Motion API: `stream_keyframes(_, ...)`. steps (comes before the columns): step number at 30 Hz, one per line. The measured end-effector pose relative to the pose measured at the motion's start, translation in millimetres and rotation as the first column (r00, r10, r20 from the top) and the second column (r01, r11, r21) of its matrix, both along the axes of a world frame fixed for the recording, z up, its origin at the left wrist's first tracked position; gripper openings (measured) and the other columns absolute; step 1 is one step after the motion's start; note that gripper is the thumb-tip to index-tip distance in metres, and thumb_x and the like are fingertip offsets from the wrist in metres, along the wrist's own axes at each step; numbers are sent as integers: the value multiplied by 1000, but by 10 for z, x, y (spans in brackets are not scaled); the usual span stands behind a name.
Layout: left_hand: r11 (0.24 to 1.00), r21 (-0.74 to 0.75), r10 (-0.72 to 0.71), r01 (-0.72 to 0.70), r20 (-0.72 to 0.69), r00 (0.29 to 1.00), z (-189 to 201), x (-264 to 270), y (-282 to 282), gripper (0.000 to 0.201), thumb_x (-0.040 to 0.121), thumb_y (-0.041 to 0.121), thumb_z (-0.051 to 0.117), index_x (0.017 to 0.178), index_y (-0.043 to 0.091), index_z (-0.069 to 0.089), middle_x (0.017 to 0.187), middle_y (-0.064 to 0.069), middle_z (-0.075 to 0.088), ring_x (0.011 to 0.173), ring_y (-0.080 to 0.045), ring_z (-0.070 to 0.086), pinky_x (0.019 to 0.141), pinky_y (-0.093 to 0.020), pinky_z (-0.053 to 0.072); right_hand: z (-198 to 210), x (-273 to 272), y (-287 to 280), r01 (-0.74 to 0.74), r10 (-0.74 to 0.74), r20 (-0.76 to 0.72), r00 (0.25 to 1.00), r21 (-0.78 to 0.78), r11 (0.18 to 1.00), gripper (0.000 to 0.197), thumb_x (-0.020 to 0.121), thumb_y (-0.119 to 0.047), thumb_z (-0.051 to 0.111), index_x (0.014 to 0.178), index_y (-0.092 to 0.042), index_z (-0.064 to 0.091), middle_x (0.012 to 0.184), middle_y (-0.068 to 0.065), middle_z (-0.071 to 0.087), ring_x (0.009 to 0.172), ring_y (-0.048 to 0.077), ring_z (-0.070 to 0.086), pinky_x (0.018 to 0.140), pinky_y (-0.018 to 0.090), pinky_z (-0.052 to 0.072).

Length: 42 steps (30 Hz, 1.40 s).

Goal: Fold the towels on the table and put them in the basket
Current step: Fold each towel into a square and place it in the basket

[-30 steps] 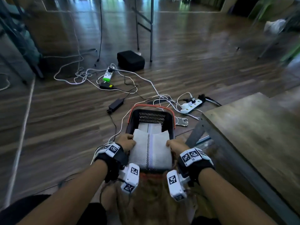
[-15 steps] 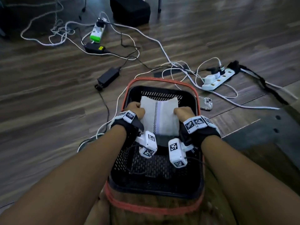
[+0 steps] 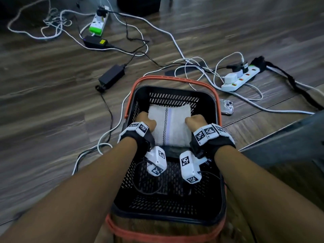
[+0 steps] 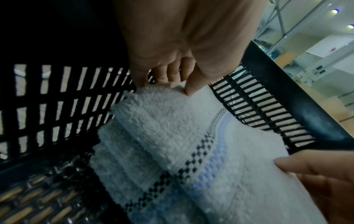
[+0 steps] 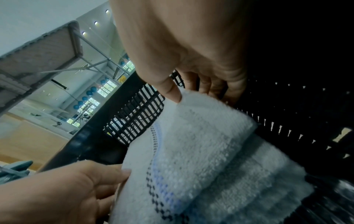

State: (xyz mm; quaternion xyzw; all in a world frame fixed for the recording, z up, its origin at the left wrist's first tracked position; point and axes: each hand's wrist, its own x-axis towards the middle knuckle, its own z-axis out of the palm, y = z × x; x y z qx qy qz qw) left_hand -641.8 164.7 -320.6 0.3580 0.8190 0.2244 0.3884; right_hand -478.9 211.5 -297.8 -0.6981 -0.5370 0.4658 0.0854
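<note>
A folded white towel (image 3: pixel 171 124) with a dark checked stripe and a pale blue band hangs low inside the black slatted basket (image 3: pixel 216 137). My left hand (image 3: pixel 145 121) pinches its left edge, thumb on top and fingers under, as the left wrist view shows: left hand (image 4: pixel 178 78), towel (image 4: pixel 172 144). My right hand (image 3: pixel 195 121) pinches the right edge the same way; in the right wrist view the right hand (image 5: pixel 191 86) grips the towel (image 5: pixel 201 151). More folded white towel layers lie beneath it in the basket (image 5: pixel 287 106).
The basket has an orange handle (image 3: pixel 168 78) and stands on a dark wood floor. Beyond it lie white and black cables, a black power adapter (image 3: pixel 112 77), two power strips (image 3: pixel 240 79) and a phone (image 3: pixel 228 106). A table corner (image 3: pixel 289 142) is at the right.
Both hands have carried the towel from above the basket's near rim down into its far half. The camera has tilted down and come closer.
</note>
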Motion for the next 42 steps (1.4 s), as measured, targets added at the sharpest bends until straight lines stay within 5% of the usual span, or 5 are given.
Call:
stream_keyframes(12,956,139,-199,257,-334,922,-201,232,-47,56,94,15,39,147,13,20,158,-7,8,145,-24,9,113,-46,18,-246,-169,-263,-520,254,546,798,411,749,51,93,-22,41,141,-12,28,152,11,22,140,27,19,106,45,27)
stream_keyframes(26,904,-16,-388,428,-454,802,-668,306,-134,56,99,35,15,149,19,-7,158,0,-13,145,-20,-13,116,-47,4,-788,-129,-336,-545,354,537,766,252,800,62,98,-37,22,149,-12,-2,157,7,-16,145,21,-14,117,50,3)
stream_keyframes(30,851,-222,-525,476,-399,752,-297,290,-166,57,99,32,19,149,14,-2,158,-5,-11,145,-25,-10,116,-49,4,-406,-107,-338,-579,468,514,719,71,812,62,98,-36,29,150,-11,5,157,10,-13,145,24,-10,116,49,5)
stream_keyframes(35,731,-413,-679,543,-366,636,619,341,-525,38,97,32,33,117,7,52,126,-14,54,113,-30,53,90,-39,39,424,72,-540,-699,643,485,593,-87,710,33,92,-38,42,93,-8,54,114,18,59,96,32,57,79,35,46)
stream_keyframes(42,798,-223,-590,560,-483,647,2123,537,-1141,41,93,41,38,112,9,55,116,-13,60,104,-32,58,88,-39,48,2027,551,-1195,-731,628,522,577,-12,682,45,91,-38,52,122,-7,55,125,12,57,112,29,55,92,36,47)
